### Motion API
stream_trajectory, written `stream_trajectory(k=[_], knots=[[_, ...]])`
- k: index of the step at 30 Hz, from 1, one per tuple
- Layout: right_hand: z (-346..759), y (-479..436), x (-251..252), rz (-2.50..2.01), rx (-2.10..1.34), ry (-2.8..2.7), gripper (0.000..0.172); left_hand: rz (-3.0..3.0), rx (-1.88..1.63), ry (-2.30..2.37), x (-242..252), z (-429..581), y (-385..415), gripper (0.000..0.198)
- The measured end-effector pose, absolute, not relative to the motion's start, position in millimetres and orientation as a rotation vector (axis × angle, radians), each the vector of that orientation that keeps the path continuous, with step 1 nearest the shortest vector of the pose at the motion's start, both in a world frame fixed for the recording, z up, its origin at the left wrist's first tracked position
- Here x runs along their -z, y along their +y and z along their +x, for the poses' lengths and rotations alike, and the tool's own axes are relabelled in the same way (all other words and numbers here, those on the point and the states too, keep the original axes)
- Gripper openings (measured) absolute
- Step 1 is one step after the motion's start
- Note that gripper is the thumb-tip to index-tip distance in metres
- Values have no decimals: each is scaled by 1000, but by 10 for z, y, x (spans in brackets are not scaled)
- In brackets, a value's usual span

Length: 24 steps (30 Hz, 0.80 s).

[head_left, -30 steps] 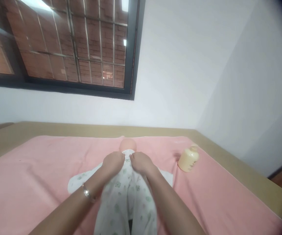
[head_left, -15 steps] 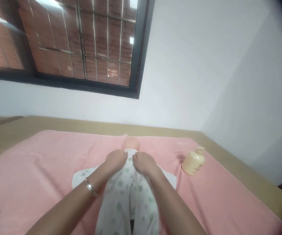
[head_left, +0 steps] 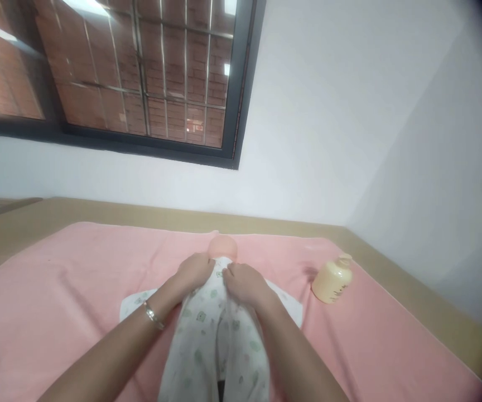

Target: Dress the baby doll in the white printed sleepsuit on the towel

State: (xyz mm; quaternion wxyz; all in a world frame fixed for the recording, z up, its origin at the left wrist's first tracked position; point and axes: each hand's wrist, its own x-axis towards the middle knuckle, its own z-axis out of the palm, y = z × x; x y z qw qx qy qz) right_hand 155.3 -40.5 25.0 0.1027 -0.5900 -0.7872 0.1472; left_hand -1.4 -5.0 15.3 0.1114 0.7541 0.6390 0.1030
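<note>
A baby doll (head_left: 222,247) lies on its back on a pink towel (head_left: 57,290), head toward the wall. It wears a white romper (head_left: 213,340) printed with small green figures. My left hand (head_left: 193,271), with a bracelet on its wrist, and my right hand (head_left: 241,282) rest on the doll's chest just below the neck. Both have their fingers curled and pinch the romper's front edges close together. The fingertips are partly hidden.
A cream lotion bottle (head_left: 333,279) lies on the towel to the right of the doll. The towel covers a tan surface (head_left: 425,312) whose edge runs along the wall and down the right. A barred window (head_left: 140,78) is above left.
My hands have stayed at the romper's collar, moving slightly closer to the doll's neck. The view has shifted a little, so the bottle sits further right.
</note>
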Motion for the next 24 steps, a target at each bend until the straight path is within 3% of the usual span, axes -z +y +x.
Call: stream_trajectory(k=[7,14,21,24], knots=[[1605,-225,-132,-1798,-530,-2256,57,2333,71,1922,-309,104,-341,17],[1545,-459,-256,-1697,-365,-2371,51,2305,-229,1758,-293,-24,-168,45],[1612,-153,-35,-1845,-491,-2264,64,2435,-73,1844,-278,85,-357,37],[1578,-235,-67,-1813,-376,-2329,65,2492,-131,1821,-273,56,-373,42]])
